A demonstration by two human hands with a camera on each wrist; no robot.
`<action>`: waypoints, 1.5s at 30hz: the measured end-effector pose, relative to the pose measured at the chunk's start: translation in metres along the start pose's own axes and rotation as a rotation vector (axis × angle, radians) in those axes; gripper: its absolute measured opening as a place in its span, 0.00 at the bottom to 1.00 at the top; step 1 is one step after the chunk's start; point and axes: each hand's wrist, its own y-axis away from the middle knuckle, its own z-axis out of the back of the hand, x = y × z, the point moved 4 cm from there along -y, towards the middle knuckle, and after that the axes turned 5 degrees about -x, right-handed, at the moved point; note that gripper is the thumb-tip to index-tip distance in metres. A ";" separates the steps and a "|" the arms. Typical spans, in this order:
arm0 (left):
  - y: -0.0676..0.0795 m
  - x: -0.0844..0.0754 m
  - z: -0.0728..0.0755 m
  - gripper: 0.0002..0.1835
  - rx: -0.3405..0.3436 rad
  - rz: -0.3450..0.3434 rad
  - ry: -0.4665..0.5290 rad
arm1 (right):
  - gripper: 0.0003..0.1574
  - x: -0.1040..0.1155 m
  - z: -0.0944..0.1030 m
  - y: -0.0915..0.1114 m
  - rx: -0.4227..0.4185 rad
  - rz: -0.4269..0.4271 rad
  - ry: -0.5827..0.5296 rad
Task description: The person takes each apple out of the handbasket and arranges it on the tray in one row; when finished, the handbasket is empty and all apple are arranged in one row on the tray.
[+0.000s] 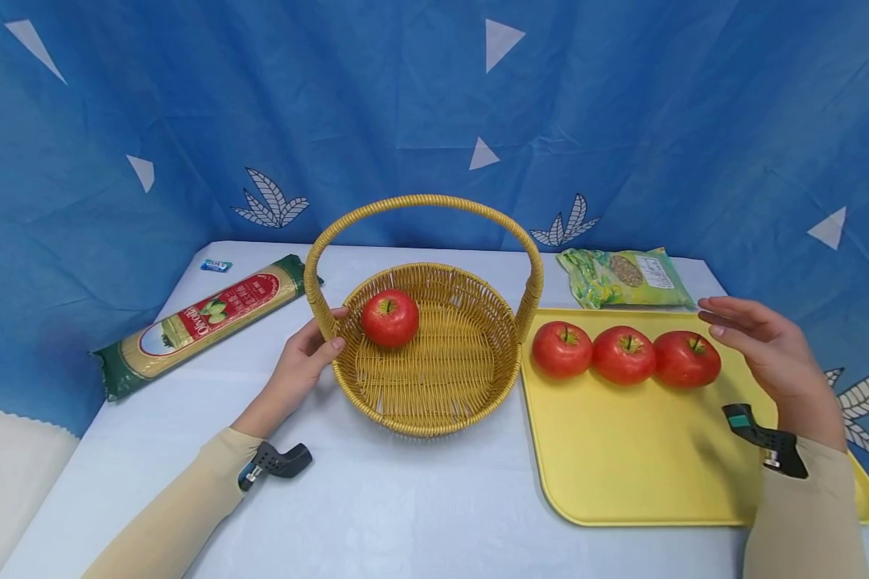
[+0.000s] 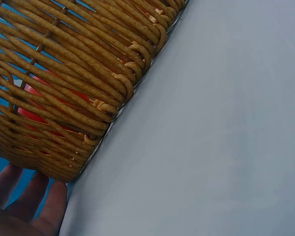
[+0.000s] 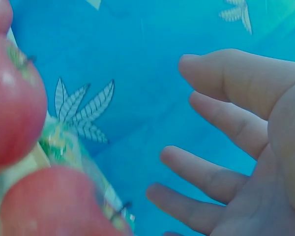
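My left hand (image 1: 310, 351) holds the left side of a woven wicker basket (image 1: 434, 430) at the foot of its tall arched handle. Thumb and forefinger sit on either side of that foot, while other fingers (image 2: 51, 209) rest low against the outer wall in the left wrist view. Inside the basket, on its left, lies a red apple (image 1: 390, 318). Three more red apples (image 1: 623, 355) stand in a row along the back of a yellow tray (image 1: 623, 466). Just right of the row, my right hand (image 1: 775, 354) hovers with fingers spread, holding nothing.
A green-ended pack of spaghetti (image 1: 210, 318) lies slanted at the left, near a small blue packet (image 1: 216, 265). Behind the tray lies a green and yellow bag (image 1: 626, 277). Blue cloth (image 1: 405, 96) hangs behind the white table (image 1: 420, 515).
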 end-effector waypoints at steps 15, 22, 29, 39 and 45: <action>-0.002 0.000 -0.002 0.27 0.014 0.010 0.004 | 0.34 0.066 -0.059 0.015 0.104 0.168 0.207; -0.004 0.002 -0.003 0.27 0.016 0.012 0.008 | 0.33 0.093 -0.103 0.023 0.290 0.273 0.225; -0.002 0.001 -0.001 0.27 0.005 0.014 -0.002 | 0.33 0.119 -0.161 0.023 0.491 0.377 0.412; 0.000 0.001 -0.001 0.27 0.003 0.021 -0.005 | 0.27 0.133 -0.236 0.010 0.710 0.429 0.521; -0.001 0.001 0.000 0.27 0.001 0.017 -0.004 | 0.27 0.135 -0.271 -0.003 0.774 0.430 0.510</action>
